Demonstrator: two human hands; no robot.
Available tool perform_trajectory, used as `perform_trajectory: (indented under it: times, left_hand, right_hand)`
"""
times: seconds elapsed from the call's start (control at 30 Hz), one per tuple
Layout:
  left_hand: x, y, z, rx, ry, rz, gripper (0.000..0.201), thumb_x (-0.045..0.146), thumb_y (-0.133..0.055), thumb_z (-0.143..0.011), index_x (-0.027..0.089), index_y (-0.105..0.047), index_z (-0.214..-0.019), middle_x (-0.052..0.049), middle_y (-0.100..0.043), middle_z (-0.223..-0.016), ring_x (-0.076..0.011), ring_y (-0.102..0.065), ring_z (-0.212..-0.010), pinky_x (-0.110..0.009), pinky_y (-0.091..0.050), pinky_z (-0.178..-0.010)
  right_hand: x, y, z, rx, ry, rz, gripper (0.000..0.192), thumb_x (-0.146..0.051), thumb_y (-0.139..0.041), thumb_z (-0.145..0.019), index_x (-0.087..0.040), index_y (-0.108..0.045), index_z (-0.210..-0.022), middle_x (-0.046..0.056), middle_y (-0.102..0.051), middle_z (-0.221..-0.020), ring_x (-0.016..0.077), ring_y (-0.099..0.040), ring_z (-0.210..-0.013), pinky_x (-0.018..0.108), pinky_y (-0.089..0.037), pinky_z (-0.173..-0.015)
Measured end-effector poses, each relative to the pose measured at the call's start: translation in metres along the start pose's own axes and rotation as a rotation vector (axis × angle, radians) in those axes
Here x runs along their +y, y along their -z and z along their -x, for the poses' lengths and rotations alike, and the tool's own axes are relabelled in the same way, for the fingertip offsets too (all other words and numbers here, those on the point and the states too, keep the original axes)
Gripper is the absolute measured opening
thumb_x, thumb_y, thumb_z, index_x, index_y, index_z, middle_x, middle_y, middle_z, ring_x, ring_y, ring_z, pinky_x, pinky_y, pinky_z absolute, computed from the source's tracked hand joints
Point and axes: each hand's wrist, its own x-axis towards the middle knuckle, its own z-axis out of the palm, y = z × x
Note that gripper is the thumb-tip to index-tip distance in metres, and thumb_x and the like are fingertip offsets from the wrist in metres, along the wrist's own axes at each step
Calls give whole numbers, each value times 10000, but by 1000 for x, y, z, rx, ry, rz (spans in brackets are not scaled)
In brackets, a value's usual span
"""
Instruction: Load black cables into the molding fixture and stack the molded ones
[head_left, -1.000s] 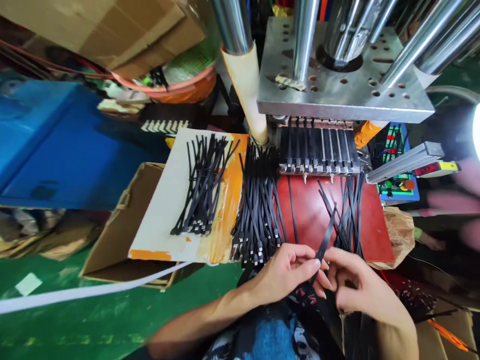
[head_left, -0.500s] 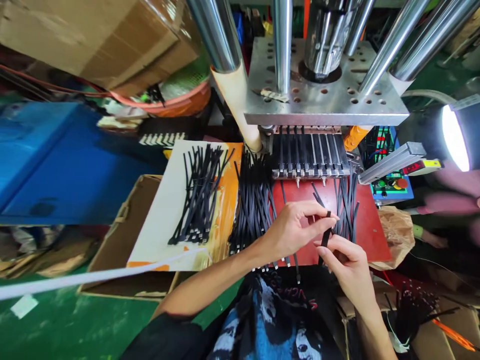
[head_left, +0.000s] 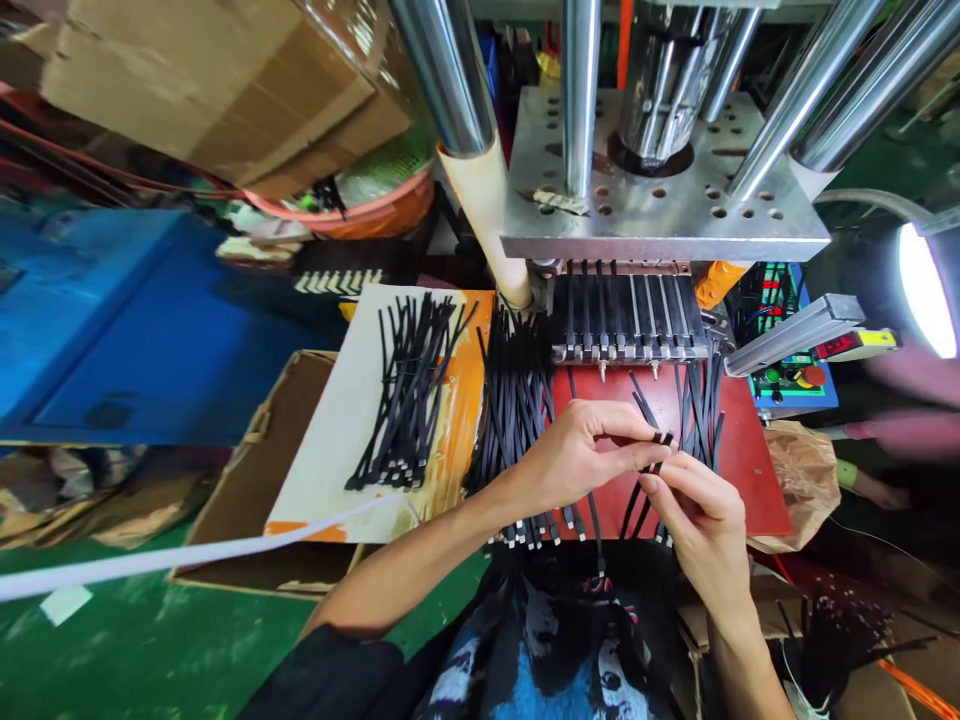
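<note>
My left hand point(head_left: 581, 455) and my right hand point(head_left: 709, 505) meet over the red work surface point(head_left: 750, 480), fingertips almost touching. Both pinch flat black cables point(head_left: 663, 439); two ends seem to show between the fingers, the rest partly hidden. Just ahead is a slotted metal fixture point(head_left: 628, 352) beneath the press plate point(head_left: 667, 247), with black cables lying side by side in some slots. To the left lies a dense pile of black cables point(head_left: 517, 410) with metal plug ends toward me. A smaller group of cables point(head_left: 699, 400) lies by my right hand.
A white and orange board point(head_left: 322, 440) at left carries another cable bundle point(head_left: 409, 400). Steel columns point(head_left: 581, 100) rise behind the fixture. At right are a control box point(head_left: 791, 385), a bright lamp point(head_left: 926, 290) and brown paper point(head_left: 799, 480). Another person's arm is partly visible there.
My right hand has moved up closer to my left fingertips. Two cable ends now seem to show there instead of one upright length. The whole view has shifted slightly.
</note>
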Motion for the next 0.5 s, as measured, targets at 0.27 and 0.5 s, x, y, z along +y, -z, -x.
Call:
perform_trajectory:
  times: [0.27,0.5]
  left_hand:
    - [-8,31,-38,315,-351,-439,154,269,-714,-1001,164,-820,-959,-64,-808,-945,-170,-714,-853,-303,-541,-839]
    - [-41,67,-123,344,-217,-892,283,216,-655,-1024,157,-744,-761,-54,-751,-802,-188,-679,-749,-312,-489,-762]
  right_hand:
    - [18,-8,-1,-386,-233,-24,375,-450,-622,-1028,-207,-585,-745,-21,-561,-710,133,-536,-621,255,-418,-563]
    - [0,59,-94,-461,-85,163,450,-565,-676,-987,-208,-640,-716,-20,-589,-616,134,-546,-578,257,-425,-565]
